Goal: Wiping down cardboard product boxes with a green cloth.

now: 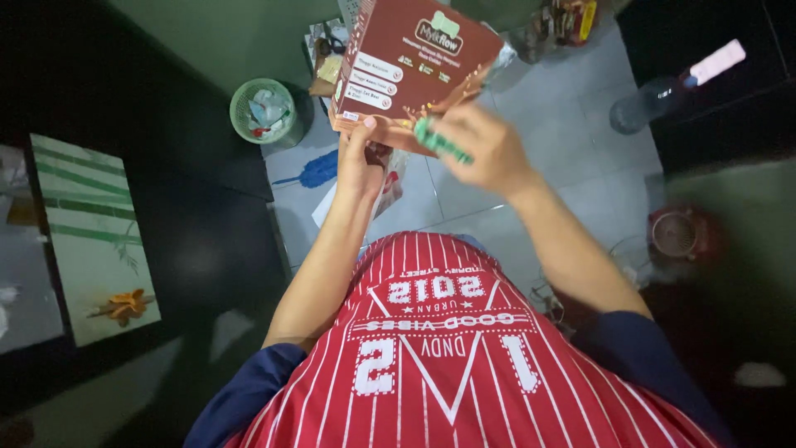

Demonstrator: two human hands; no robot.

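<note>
Held up over the tiled floor, a light, stiff brown carton (likely easily dented) is pinched at its lower edge by the left hand, while the right hand curls its fingers around a green object.

The carton is brown with white labels; the shirt is red with white pinstripes; the waste basket is pale green; the floor tiles are grey.

A pale tiled floor is lit dimly from above. A green waste basket is set beside dark furniture.
</note>
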